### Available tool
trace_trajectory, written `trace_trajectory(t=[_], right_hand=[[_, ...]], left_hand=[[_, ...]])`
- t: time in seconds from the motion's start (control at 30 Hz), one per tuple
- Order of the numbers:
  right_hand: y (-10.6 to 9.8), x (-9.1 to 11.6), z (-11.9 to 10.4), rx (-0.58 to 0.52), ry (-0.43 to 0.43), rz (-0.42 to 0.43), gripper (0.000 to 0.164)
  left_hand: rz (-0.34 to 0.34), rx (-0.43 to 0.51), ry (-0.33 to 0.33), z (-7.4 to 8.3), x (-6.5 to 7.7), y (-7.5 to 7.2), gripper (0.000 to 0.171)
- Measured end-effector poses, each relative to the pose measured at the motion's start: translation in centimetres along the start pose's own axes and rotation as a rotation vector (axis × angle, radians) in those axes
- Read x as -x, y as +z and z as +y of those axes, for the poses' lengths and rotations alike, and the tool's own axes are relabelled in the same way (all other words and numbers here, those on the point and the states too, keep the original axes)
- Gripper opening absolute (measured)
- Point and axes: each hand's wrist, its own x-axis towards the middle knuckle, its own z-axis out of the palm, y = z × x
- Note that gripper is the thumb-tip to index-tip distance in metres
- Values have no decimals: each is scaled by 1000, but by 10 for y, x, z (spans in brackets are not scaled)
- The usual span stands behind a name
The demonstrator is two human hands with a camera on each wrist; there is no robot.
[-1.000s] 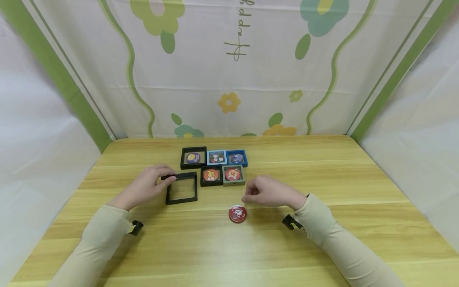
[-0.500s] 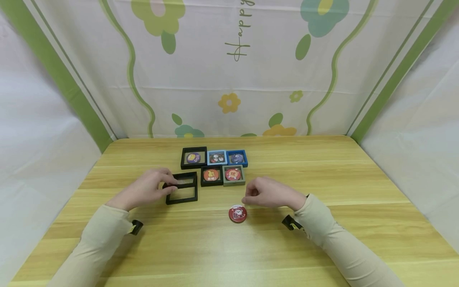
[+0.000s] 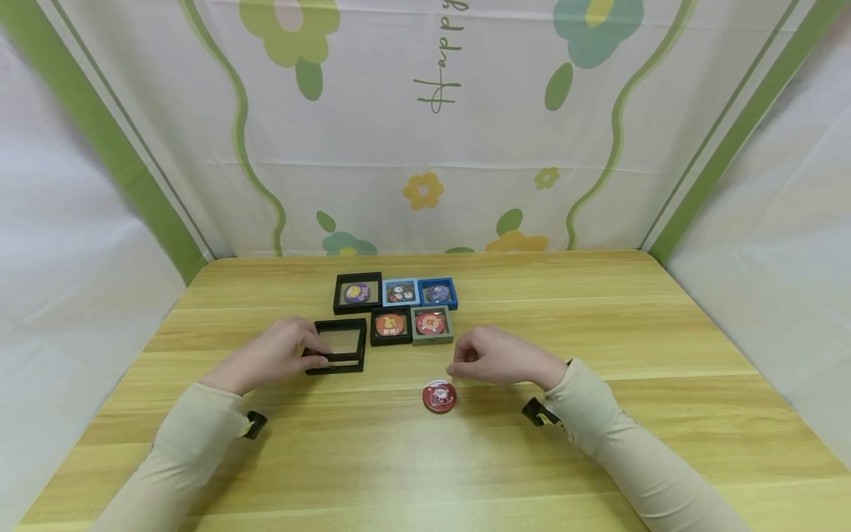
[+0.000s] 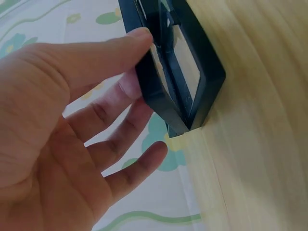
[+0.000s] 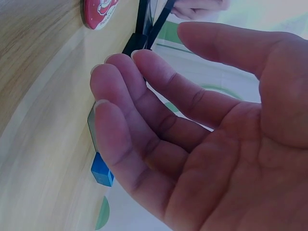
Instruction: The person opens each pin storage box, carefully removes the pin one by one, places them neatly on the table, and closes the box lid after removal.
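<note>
In the head view my left hand (image 3: 282, 351) pinches one half of a black hinged display frame (image 3: 362, 346) between thumb and fingers. That half leans over the other, which lies on the table. The left wrist view shows the two halves of the frame (image 4: 211, 77) meeting in a narrow V, with the thumb along the raised half's edge. My right hand (image 3: 501, 358) rests at the table with fingers loosely curled around nothing. A round red badge (image 3: 439, 396) with a white cartoon figure lies just in front of its fingertips.
Behind the badge sit several finished-looking framed badges: a larger black frame (image 3: 337, 295), a light blue frame (image 3: 402, 281), a blue frame (image 3: 455, 297), a small black frame (image 3: 392, 340) and a grey frame (image 3: 432, 340). A flowered white cloth (image 3: 425, 140) hangs behind the wooden table (image 3: 425, 473).
My left hand has swung the raised half of the black frame toward me and down, so it overlaps more of the lying half. My right hand and the badge have stayed put.
</note>
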Motion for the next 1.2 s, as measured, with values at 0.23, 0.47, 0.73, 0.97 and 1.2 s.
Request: trace_trajectory(t=[0.23,0.47,0.73,0.97,1.2], right_hand=[[0,1,0,2,-8,3,17],[0,1,0,9,-7,4,17],[2,0,1,4,-3,2,17],[2,1,0,2,-3,0,16],[1,1,-1,-3,-3,-4,15]], left_hand=[[-20,-37,21,5,-1,2,11],[-49,-26,-13,5,0,3,12],[-52,-24,-24,4,1,4,11],[-54,-21,-44,6,2,3,12],[-50,-18,-37,6,1,3,12]])
